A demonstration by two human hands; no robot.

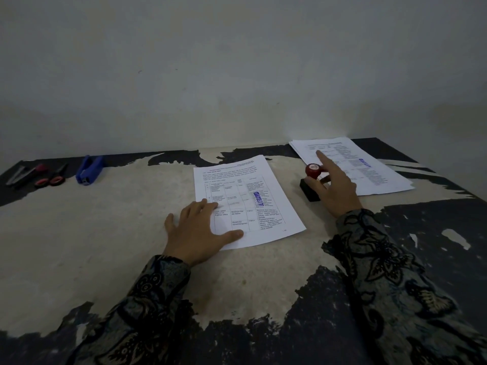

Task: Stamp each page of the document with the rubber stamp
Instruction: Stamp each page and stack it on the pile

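Note:
A printed page (247, 196) with a table and a blue stamp mark lies in the middle of the table. My left hand (196, 230) rests flat on its lower left corner, fingers spread. To its right stands the rubber stamp (312, 180), a red knob on a black base, upright on the tabletop. My right hand (333, 187) sits against the stamp with thumb and fingers around its stem and the index finger stretched out. Behind it lies a stack of pages (369, 167), the top sheet bearing a blue stamp mark.
At the far left edge lie a blue stapler (88, 169), scissors with red-and-black handles (51, 177) and a dark tool (23, 173). The table (105, 233) has a worn, peeling dark surface and stands against a pale wall.

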